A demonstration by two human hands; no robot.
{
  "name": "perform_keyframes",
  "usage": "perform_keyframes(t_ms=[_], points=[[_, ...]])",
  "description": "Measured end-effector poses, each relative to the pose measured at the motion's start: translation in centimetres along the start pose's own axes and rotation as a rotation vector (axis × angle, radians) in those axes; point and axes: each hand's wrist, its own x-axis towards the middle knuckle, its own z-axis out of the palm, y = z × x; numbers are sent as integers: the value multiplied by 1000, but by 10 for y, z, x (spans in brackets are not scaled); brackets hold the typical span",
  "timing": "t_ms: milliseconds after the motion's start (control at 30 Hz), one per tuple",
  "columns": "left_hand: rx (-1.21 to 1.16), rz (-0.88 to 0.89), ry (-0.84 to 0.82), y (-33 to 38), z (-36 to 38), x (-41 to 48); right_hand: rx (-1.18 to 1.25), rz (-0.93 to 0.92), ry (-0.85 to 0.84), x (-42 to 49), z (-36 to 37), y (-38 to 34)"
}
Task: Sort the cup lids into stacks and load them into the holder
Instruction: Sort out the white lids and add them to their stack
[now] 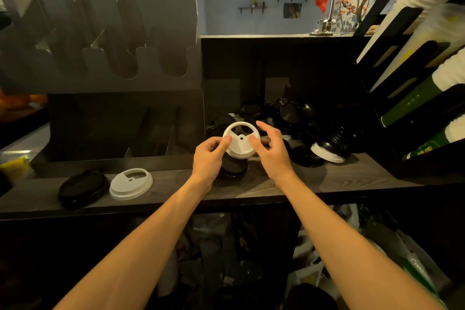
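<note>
White cup lid (240,142): held in the air over the middle of the desk (327,184), tilted towards the camera, sip opening uppermost.
Left hand (208,156): fingers (222,143) and thumb clamped on the left rim of the white cup lid.
Right hand (273,153): thumb laid against the right rim; fingers (266,131) spread apart and mostly straight, no firm pinch shown.
Second white lid (130,184): laid flat near the front edge, left of centre.
Black lid stack (83,189): just beside the second white lid, towards the front left corner.
Loose black lids (289,118): heaped unsorted at the back edge, right of centre; more lie under the hands.
Slotted holder (156,33): stood at the back left; no lids are seen in the visible slots.
Handling, judged: thin moulded plastic, very light, springy rather than stiff, smooth and apt to slip; easily dented at the dome.
Hold, advised: the outer rim, pinched at opposite sides, the sip opening left free.
</note>
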Motion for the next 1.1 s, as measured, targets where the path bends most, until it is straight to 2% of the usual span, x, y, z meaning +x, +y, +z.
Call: perform_keyframes(t_ms=[267, 667, 833, 967, 1100], points=[[81, 71, -6, 17, -39, -30, -360, -283, -160, -23, 10, -22], [75, 68, 121, 41, -130, -69, -286, -426, -292, -40, 93, -72], [52, 36, 180, 42, -174, -79, -257, -431, -271, -43, 128, -84], [-95, -6, 279, 41, -219, -81, -140, -303, -238, -49, 151, -88], [-55, -15, 349, 41, -255, -81, -238, -281, -287, -54, 170, -83]])
